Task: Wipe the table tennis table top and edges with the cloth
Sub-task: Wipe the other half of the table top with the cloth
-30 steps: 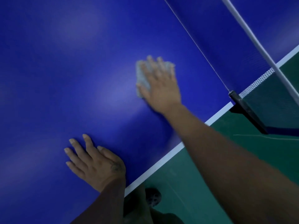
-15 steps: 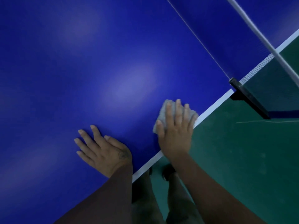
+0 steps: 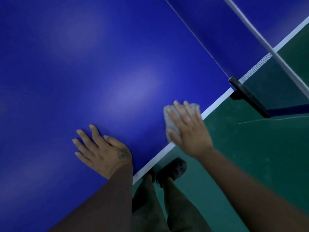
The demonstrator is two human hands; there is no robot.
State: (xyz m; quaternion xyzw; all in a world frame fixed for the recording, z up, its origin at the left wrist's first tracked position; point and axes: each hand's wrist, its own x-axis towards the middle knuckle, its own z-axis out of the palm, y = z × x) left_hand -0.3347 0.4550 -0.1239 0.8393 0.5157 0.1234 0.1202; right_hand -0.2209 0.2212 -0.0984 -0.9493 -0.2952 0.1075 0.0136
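Pulled back from the middle, the right hand [image 3: 189,131] now presses the grey cloth [image 3: 170,126] flat by the white edge [image 3: 155,158] of the blue table [image 3: 100,64], fingers straight and spread. The left hand [image 3: 103,151] lies flat on the table, fingers open, holding nothing

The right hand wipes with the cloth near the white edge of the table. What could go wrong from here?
The right hand presses the cloth flat, without a grip, at the white edge line; it may slip off onto the floor.
The net clamp sits close along that edge; a long stroke could knock it.
The left hand leans on the table top and may leave marks.
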